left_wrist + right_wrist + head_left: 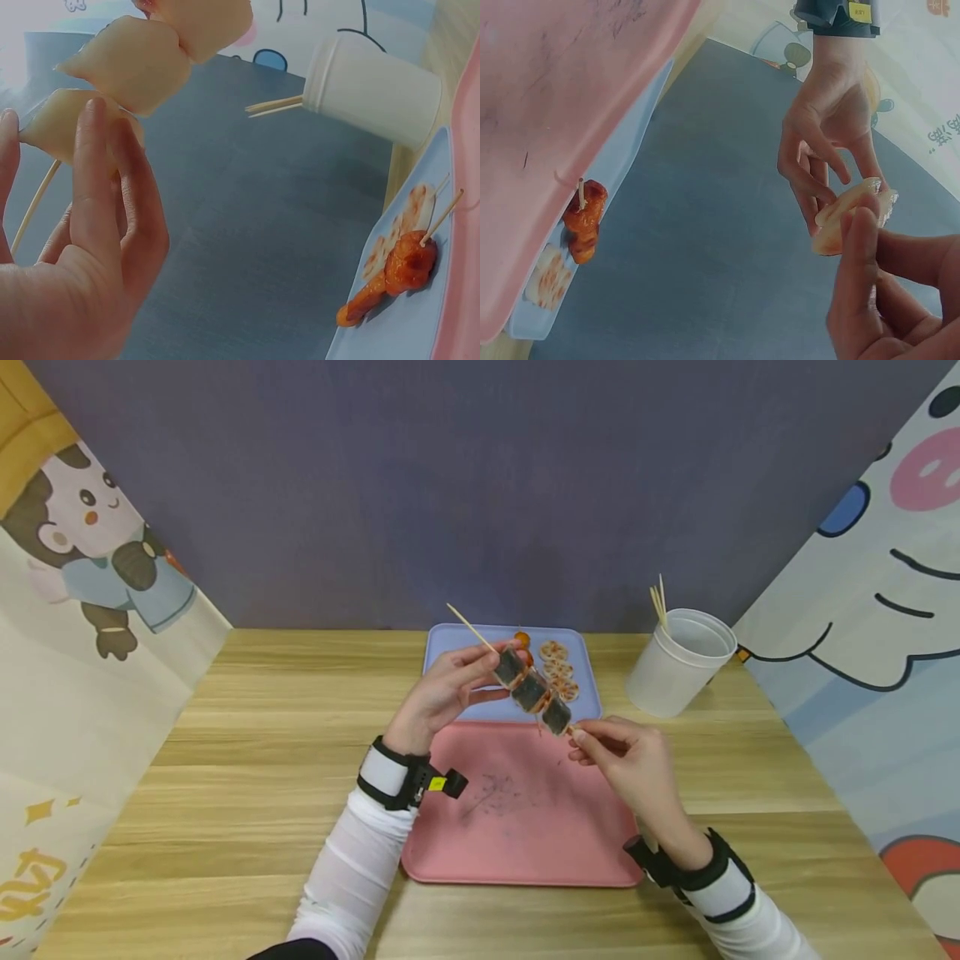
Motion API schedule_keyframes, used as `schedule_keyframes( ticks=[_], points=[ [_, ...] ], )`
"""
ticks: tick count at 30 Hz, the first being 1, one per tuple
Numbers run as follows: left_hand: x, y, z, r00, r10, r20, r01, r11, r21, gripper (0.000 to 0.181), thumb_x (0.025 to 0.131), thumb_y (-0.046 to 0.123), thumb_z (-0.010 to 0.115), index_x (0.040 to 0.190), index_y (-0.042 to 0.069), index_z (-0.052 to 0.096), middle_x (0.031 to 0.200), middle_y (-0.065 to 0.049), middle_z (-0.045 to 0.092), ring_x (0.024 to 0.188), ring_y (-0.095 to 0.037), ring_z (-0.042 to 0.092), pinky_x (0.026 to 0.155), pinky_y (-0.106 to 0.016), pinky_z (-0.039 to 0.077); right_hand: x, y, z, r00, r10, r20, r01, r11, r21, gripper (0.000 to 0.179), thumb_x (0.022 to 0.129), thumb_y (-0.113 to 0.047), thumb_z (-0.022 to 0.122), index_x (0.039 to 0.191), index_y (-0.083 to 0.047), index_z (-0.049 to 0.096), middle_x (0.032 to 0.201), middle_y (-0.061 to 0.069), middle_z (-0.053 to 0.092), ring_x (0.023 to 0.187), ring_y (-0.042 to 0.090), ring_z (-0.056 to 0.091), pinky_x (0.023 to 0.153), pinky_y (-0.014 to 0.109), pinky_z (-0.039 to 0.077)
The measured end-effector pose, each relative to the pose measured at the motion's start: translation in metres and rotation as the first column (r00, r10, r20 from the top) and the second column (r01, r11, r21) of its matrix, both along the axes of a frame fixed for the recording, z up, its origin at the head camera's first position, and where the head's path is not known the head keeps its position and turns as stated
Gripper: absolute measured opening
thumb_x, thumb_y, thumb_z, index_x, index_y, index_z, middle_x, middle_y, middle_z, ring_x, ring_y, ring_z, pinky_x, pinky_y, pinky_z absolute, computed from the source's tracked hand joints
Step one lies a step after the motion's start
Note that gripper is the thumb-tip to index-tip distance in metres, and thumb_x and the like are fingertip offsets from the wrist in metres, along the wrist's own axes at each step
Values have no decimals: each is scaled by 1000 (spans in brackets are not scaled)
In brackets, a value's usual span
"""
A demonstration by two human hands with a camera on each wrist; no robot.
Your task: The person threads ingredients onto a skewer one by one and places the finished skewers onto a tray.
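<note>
A wooden skewer holds three chunky pieces of food (530, 692), dark on the face toward the head camera and pale on the side seen in the left wrist view (139, 64). It slants above the pink tray (525, 852), its bare stick end up to the left. My left hand (442, 689) holds the uppermost piece between thumb and fingers. Down at the other end, my right hand (633, 764) pinches the skewer just past the lowest piece. In the right wrist view the pieces are partly hidden behind my right fingers (859, 247).
Behind the pink tray, a blue tray (438, 647) bears a skewer of round lotus root slices (558, 668) and one of glossy orange-red pieces (409, 262). A white tub (667, 672) with several thin sticks (658, 603) stands at the right. Dark specks mark the pink tray.
</note>
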State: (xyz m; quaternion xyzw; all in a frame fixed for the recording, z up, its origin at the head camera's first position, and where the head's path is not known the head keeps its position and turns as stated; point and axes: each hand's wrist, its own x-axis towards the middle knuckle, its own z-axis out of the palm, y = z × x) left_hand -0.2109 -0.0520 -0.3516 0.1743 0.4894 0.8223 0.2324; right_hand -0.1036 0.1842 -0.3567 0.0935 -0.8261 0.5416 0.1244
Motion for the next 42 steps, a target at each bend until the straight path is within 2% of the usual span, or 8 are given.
schedule_keyframes(
  ticks=[11,18,25,28,32,34,37,42],
  points=[
    [0,0,-1,1000,3,6,-3,1000,-19,87,65,46,80,134,1,52,130,-16,59,98,-17,67,86,-33,54,-4,4,-6,1000,-5,-18,8,983,184,14,84,-15,73,95,-6,76,82,6,73,70,3,66,59,19,54],
    [1,0,-3,1000,13,-1,-13,999,-52,78,73,44,76,131,-3,53,133,-17,56,95,-16,67,82,-29,54,-4,2,-5,985,105,137,-122,986,118,17,80,-11,75,95,-3,75,86,12,73,65,7,66,55,26,55],
    [-2,-3,-7,979,158,-131,-188,948,-257,49,96,32,56,131,-3,54,133,-18,55,94,-19,67,87,-32,54,-11,-11,-6,967,119,225,-145,984,101,20,80,-13,76,95,1,74,89,15,73,67,6,66,58,24,55],
    [-1,-11,-12,880,262,-397,-434,784,-444,45,96,37,55,127,4,59,124,-12,62,100,-24,65,88,-34,53,-19,-16,-10,972,101,212,-132,982,138,20,80,-13,75,95,1,75,84,15,73,65,8,67,57,23,53],
    [4,-30,-18,630,284,-723,-760,421,-496,46,93,39,59,123,5,62,123,-14,62,112,-30,56,95,-40,47,-35,-24,-17,978,60,199,-100,976,196,18,81,-14,75,93,0,75,79,13,73,62,11,68,55,24,53],
    [7,-40,-22,548,260,-795,-826,314,-467,47,92,36,61,122,0,61,129,-19,56,118,-34,48,100,-45,41,-45,-27,-20,982,38,187,-81,970,229,17,81,-15,75,92,-2,76,78,12,73,60,12,68,55,25,53],
    [11,-56,-27,464,204,-862,-881,209,-425,48,90,32,64,122,-4,59,134,-24,49,123,-38,40,103,-49,35,-59,-31,-26,987,19,161,-66,953,295,17,81,-17,75,92,-4,76,77,10,74,59,12,68,57,26,54],
    [18,-83,-34,362,120,-925,-930,110,-350,49,88,27,68,120,-8,58,133,-29,48,122,-43,40,104,-52,31,-81,-39,-32,993,-21,117,-29,911,411,19,79,-20,76,90,-4,77,71,9,73,56,13,66,54,27,51]
  ],
)
